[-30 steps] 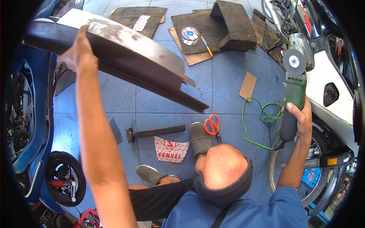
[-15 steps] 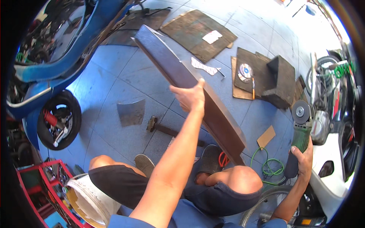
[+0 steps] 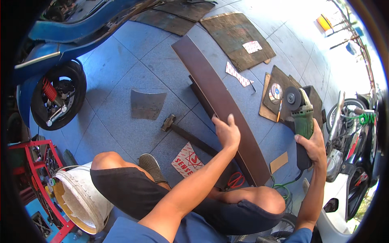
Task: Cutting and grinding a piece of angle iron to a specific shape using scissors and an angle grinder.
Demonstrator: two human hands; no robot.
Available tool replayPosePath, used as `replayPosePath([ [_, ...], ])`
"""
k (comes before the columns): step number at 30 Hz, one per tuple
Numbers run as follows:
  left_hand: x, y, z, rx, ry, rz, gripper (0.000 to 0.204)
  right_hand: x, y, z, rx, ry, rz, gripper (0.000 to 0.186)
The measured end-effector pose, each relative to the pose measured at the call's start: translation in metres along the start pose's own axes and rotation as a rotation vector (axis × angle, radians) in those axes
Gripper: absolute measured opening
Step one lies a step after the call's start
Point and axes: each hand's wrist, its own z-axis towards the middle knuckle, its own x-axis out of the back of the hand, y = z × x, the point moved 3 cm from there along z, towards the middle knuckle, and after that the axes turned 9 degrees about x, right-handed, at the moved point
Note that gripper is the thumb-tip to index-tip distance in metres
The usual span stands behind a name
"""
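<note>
My left hand [image 3: 227, 133] grips the near edge of a long brown metal channel [image 3: 221, 95], its thumb lying on the broad flat face and its fingers round the edge. The channel slants from the upper middle down to my right knee. Off to the right, my right hand [image 3: 313, 141] is wrapped round the body of a green angle grinder [image 3: 303, 121]. The grinder's dark disc [image 3: 292, 98] points up and away from me, apart from the channel. A sledgehammer [image 3: 169, 122] lies on the floor left of the channel, its handle running toward my left forearm.
A curved sheet-metal piece [image 3: 148, 104] lies left of the hammer. Beyond are cardboard sheets [image 3: 239, 38], a cutting disc [image 3: 275, 93] and an orange pen [image 3: 279, 110]. A wheel [image 3: 58, 95] and white bucket [image 3: 83, 198] stand left; a motorcycle [image 3: 344, 170] stands right.
The channel has rolled over so its broad brown face now shows upward, and my left hand has moved lower and right along it. The grinder has come up and leftward in my right hand.
</note>
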Motion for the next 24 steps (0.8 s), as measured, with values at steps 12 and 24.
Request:
replayPosePath([
  [12, 0.034, -0.010, 0.027, 0.001, -0.222, -0.024, 0.065, -0.041, -0.076, 0.105, 0.011, -0.192, 0.210, 0.069],
  [24, 0.037, -0.022, 0.037, 0.073, -0.258, -0.161, 0.089, -0.088, -0.075, 0.110, -0.050, -0.245, 0.248, 0.072],
])
